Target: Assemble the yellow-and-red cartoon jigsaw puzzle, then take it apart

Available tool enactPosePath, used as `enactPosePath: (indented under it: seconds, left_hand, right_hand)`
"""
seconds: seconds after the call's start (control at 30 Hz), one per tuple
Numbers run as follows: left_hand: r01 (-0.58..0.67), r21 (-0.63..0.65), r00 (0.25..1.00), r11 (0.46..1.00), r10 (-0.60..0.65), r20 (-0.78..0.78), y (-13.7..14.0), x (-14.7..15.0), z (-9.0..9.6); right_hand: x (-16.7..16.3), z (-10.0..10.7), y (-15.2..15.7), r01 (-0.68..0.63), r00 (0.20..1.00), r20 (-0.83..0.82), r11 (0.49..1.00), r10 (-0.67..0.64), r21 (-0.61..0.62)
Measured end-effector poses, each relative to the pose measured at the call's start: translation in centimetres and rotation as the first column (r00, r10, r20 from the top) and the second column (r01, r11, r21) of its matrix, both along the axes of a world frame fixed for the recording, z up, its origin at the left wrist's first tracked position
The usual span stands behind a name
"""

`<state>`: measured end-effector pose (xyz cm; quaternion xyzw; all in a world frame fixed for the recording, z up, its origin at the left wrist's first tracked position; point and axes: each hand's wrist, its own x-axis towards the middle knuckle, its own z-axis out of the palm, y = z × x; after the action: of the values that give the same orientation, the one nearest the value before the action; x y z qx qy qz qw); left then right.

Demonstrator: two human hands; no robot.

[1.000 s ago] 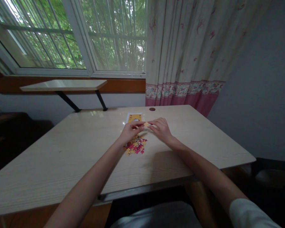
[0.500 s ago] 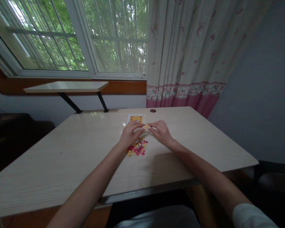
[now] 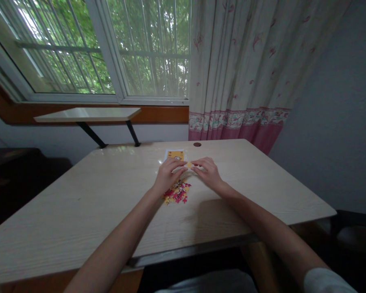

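Between my fingertips, above the desk, is a small yellow puzzle piece [image 3: 189,165]; whether it is one piece or two joined is too small to tell. My left hand [image 3: 168,173] pinches it from the left, thumb and fingers closed on its edge. From the right, my right hand [image 3: 208,171] grips the opposite edge in the same way. A heap of red, yellow and white puzzle pieces [image 3: 178,192] lies just below my left hand, partly covered by it. Behind that hand lies a yellow picture sheet [image 3: 175,154] with a white border, its lower part hidden.
The pale wooden desk [image 3: 110,207] has a round cable hole [image 3: 197,144] near its back edge. A raised shelf [image 3: 88,114] on black legs stands at the back left. Behind the desk hang a patterned curtain [image 3: 238,73] and a barred window [image 3: 149,53].
The camera view has tilted up slightly, so everything sits a little lower in the picture. Both hands keep their pinch on the yellow piece with barely any movement.
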<state>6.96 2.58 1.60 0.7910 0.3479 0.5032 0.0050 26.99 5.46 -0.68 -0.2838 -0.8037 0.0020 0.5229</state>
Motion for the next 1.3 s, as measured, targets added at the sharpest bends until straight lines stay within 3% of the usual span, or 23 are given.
enactPosePath:
  seconds: [0.27, 0.67, 0.9, 1.03, 1.13, 1.3]
  left_hand:
    - [0.021, 0.004, 1.0, 1.0, -0.021, 0.011, 0.1, -0.1, -0.2]
    - [0.023, -0.021, 1.0, 1.0, -0.023, -0.008, 0.1, -0.1, -0.2]
    - [-0.029, -0.134, 0.998, 0.991, 0.022, -0.053, 0.7, -1.1, -0.2]
    - [-0.111, -0.235, 0.974, 0.966, 0.058, -0.221, 1.8, -3.1, 0.1]
    - [-0.239, -0.31, 0.9, 0.92, 0.091, -0.426, 2.5, -4.5, 0.0]
    - [-0.401, -0.359, 0.778, 0.843, 0.107, -0.619, 3.0, -5.8, -0.7]
  right_hand:
    - [-0.1, 0.0, -0.2, 0.016, 1.0, 0.015, 1.0, -0.015, -0.02]
    - [-0.1, -0.3, 0.1, -0.002, 1.0, -0.013, 0.998, 0.003, 0.064]
    - [1.0, 0.1, 1.0, 0.04, 0.999, -0.005, 0.999, -0.04, -0.021]
    - [2.8, 0.0, 3.7, 0.077, 0.996, -0.03, 0.989, -0.081, -0.123]
    - [4.1, -0.9, 6.6, 0.139, 0.99, 0.017, 0.951, -0.14, -0.275]
    - [5.5, -2.5, 10.7, 0.332, 0.937, 0.256, 0.827, -0.236, -0.454]
